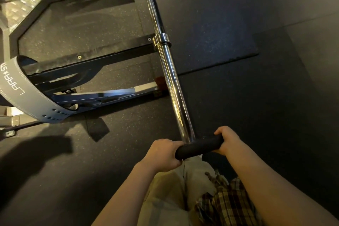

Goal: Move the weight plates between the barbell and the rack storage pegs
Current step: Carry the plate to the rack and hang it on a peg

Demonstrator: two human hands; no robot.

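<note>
A chrome barbell [172, 82] runs from the top of the head view down toward me, its bare sleeve ending just above my hands. A small black weight plate [199, 146] sits at the very tip of that sleeve, seen edge-on. My left hand [163, 154] grips the plate's left edge and my right hand [228, 140] grips its right edge, fingers curled round the rim. The sleeve collar [162, 40] sits further up the bar. No other plate shows on this sleeve.
The black steel rack base [88, 58] spreads over the rubber floor at left. A grey lifting belt [23, 88] hangs on the rack at far left. A darker floor mat [220, 42] lies right of the bar. My trousers and plaid shirt fill the bottom.
</note>
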